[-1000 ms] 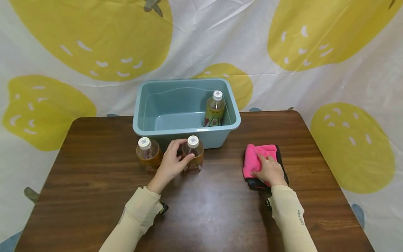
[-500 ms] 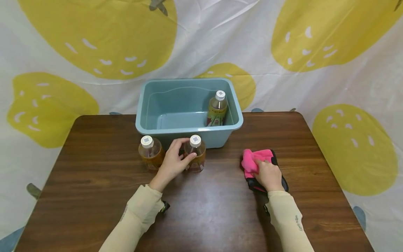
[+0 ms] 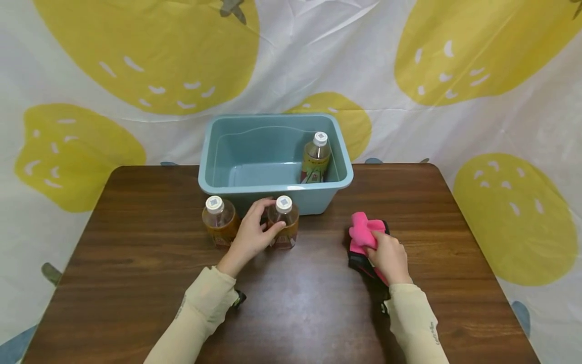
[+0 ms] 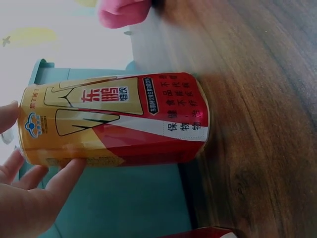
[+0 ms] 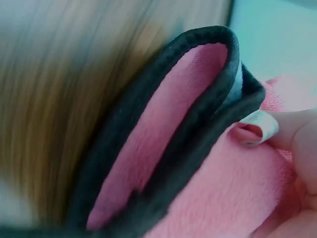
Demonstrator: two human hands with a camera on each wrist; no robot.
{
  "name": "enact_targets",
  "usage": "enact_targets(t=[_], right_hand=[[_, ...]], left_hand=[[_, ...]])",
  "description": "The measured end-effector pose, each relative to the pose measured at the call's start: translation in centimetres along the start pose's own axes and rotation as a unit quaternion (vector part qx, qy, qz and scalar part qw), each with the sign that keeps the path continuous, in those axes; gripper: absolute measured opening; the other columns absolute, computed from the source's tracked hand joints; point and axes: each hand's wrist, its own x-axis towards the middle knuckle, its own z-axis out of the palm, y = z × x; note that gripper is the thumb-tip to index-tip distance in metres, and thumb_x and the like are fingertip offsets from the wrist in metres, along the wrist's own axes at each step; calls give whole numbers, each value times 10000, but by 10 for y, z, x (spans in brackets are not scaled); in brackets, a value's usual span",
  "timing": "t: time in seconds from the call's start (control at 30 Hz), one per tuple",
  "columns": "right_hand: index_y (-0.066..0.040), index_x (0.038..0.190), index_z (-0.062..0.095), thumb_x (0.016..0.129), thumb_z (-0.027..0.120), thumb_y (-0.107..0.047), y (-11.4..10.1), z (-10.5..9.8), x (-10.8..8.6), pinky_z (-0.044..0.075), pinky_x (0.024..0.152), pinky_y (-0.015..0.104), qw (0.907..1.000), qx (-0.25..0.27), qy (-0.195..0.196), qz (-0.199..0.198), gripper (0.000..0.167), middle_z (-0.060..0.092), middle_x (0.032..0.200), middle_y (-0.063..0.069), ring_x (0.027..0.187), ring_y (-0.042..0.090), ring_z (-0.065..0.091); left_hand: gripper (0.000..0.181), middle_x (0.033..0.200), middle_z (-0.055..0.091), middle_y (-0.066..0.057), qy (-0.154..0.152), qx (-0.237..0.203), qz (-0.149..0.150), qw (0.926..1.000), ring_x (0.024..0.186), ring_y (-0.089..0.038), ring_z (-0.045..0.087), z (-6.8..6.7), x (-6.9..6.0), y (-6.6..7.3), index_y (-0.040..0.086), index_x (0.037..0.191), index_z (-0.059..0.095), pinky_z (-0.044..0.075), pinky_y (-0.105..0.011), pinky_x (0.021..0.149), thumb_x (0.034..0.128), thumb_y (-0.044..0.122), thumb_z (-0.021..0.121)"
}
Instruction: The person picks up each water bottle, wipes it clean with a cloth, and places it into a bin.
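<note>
My left hand (image 3: 250, 231) holds a drink bottle (image 3: 284, 235) with a white cap, thumb on the near side and fingers behind. The left wrist view shows the bottle's gold and red label (image 4: 124, 121), its base at the wooden table. Just left of that hand stands a similar bottle (image 3: 220, 227), partly covered by the hand. My right hand (image 3: 391, 259) grips a pink cloth (image 3: 362, 232) with black edging, bunched and partly lifted. Up close in the right wrist view, the cloth (image 5: 228, 183) hangs in a fold, a small white tag (image 5: 265, 126) by the fingers.
A blue-green plastic bin (image 3: 254, 190) stands at the back of the table, right behind the two bottles. Inside it, at the right end, a third bottle (image 3: 314, 164) stands upright. A fruit-print curtain (image 3: 318, 60) hangs behind the brown wooden table (image 3: 145, 283).
The right hand has gathered the pink cloth, which lay flatter, into a bunch and raised part of it. The left hand keeps its hold on the bottle. The head view has shifted slightly.
</note>
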Motion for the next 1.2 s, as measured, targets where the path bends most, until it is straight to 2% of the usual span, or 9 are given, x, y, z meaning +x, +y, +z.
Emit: enact_targets(t=[0.13,0.27,0.33,0.53,0.77,0.97,1.2], right_hand=[[-35,828,629,692,712,-34,-15,2,-6,423,590,492,9953,752,568,-231,160,618,756,168,669,355,563],[23,826,634,632,725,45,-32,4,-10,451,646,458,9800,1405,1254,-636,215,627,780,161,695,316,575],[28,861,643,626,729,50,-42,4,-11,465,655,451,9732,1666,1414,-719,251,645,812,161,703,302,589],[3,867,610,666,722,12,-74,-1,-13,448,566,387,9632,2273,1220,-751,231,618,719,134,602,233,511],[-1,900,571,694,719,-15,-108,1,-7,458,590,374,9459,2901,1131,-914,255,611,742,133,636,225,523],[-10,943,561,704,734,-47,-131,3,-1,464,600,377,9377,3069,1163,-1142,297,620,774,127,651,231,547],[-27,1005,593,722,745,-89,-139,9,5,497,684,388,9335,3148,1181,-1244,327,645,877,125,722,235,584]], left_hand=[[472,1222,510,-149,-24,0,-107,9999,1154,-283,475,0,0,2,65,1223,479,479,-464,817,812,180,680],[463,1207,509,-152,-28,-21,-57,10000,1145,-291,477,0,0,3,63,1222,472,476,-476,818,818,167,672],[477,1223,498,-147,-21,22,-4,10000,1149,-295,471,0,0,2,72,1240,465,477,-480,815,821,177,668],[476,1228,495,-135,45,125,118,9998,1141,-286,473,1,0,1,81,1247,492,485,-467,809,820,194,670],[463,1200,509,-138,89,161,114,9998,1110,-278,487,2,0,1,74,1217,514,493,-458,796,802,177,690],[454,1174,515,-151,114,189,196,9996,1064,-278,501,4,1,0,63,1211,515,498,-453,784,802,161,687],[442,1142,524,-166,134,251,309,9991,1020,-283,516,1,2,0,50,1210,523,497,-453,783,795,99,667]])
